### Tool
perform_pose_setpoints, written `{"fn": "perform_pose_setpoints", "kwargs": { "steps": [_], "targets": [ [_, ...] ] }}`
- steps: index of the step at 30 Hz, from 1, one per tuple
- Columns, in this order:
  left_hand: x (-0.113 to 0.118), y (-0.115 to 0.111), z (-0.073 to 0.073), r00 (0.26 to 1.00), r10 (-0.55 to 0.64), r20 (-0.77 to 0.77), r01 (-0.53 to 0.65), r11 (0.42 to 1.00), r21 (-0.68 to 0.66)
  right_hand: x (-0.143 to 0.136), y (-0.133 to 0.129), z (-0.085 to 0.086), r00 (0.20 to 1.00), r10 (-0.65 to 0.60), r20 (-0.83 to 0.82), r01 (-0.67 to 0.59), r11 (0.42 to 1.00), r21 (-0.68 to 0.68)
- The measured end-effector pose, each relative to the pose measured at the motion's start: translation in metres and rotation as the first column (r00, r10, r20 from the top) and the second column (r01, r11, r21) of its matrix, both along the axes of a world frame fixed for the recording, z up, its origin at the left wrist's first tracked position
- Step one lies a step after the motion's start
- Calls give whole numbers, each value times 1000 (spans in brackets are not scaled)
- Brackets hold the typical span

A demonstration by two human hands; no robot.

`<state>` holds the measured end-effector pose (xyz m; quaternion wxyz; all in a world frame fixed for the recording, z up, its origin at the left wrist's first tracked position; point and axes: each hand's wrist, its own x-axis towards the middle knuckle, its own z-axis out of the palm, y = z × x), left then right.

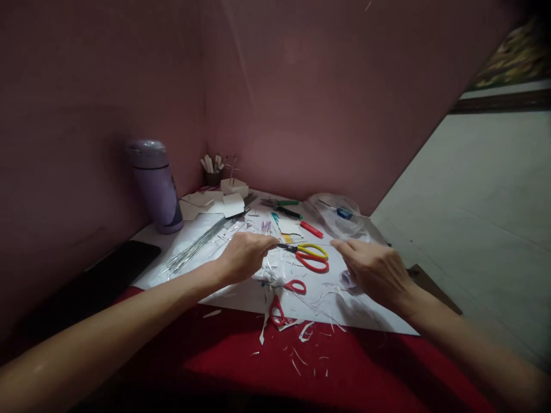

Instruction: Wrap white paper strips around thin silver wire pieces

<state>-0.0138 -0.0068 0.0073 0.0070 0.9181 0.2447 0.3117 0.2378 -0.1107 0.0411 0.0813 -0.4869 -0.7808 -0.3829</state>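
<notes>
Held left hand (247, 255) and right hand (379, 272) pinched nearly closed, could not tell any hold | saw yellow-red scissors (296, 250) between, on white-covered surface (241, 295) | likely risked a nick by brushing left-pointing blades (284, 246)

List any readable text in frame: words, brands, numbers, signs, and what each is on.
No text can be read.
Purple tumbler: dark patch on its side, too blurred to tell if it is lettering.
Red piece: any marking is too small to read.
Blue item at the clear bag: too small to read.
</notes>
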Motion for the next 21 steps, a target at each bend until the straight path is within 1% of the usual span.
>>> {"fn": "perform_pose_setpoints", "kwargs": {
  "steps": [2,5,7,9,12,15,18,21],
  "targets": [
    [9,-4,4,1000,12,12,-12,999,-32,-13,6,-1,995,-25,-97,27,999,17],
    [23,-7,6,996,55,68,-52,997,-53,-39,16,-6,982,-7,-189,14,999,35],
    [28,-4,3,991,77,110,-74,997,-35,-54,24,-10,977,-32,-212,41,998,41],
    [28,1,-4,987,96,125,-99,995,11,-64,33,-14,972,-41,-232,51,998,38],
    [21,8,-14,992,80,99,-83,996,20,-70,44,-20,969,-10,-247,17,999,27],
    [14,9,-20,991,93,97,-94,996,10,-74,48,-27,965,29,-259,-18,999,46],
    [11,6,-21,986,122,114,-122,993,-10,-78,47,-34,954,56,-293,-31,995,90],
    [10,3,-20,980,98,171,-82,992,-101,-80,44,-38,945,74,-319,-38,992,117]
  ]
}}
